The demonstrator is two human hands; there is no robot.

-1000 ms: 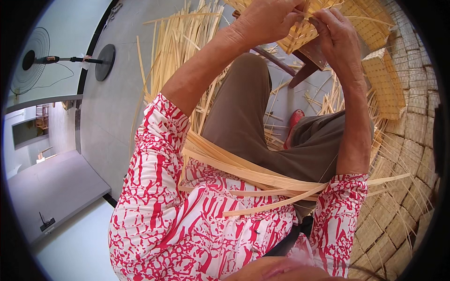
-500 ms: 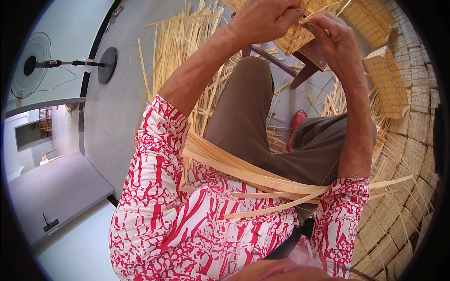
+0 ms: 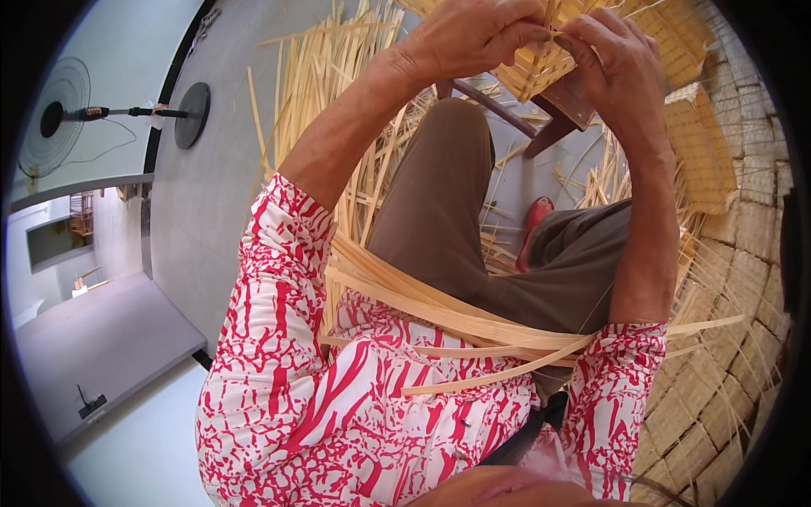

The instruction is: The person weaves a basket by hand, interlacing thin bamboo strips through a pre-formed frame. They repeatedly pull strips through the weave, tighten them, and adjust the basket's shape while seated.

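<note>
Far left, well apart from the dark wooden stool (image 3: 551, 135), stands a pedestal fan (image 3: 193, 117). A bundle of loose bamboo strips (image 3: 338, 68) lies on the floor left of the stool; further strips (image 3: 448, 317) cross the person's lap, on the wearer's side of it. The left hand (image 3: 473, 38) is above and left of the stool, thumb and forefinger pinched at the woven basket (image 3: 532, 74); the exact strip gripped cannot be told. That basket, pale yellow and part-woven, is over the stool's near end; contact cannot be confirmed. The right hand (image 3: 618, 63), above and right of the stool, has thumb and forefinger closed on the basket's strips, tips near the left thumb. Right of the stool sit boxy woven baskets (image 3: 703, 152).
</note>
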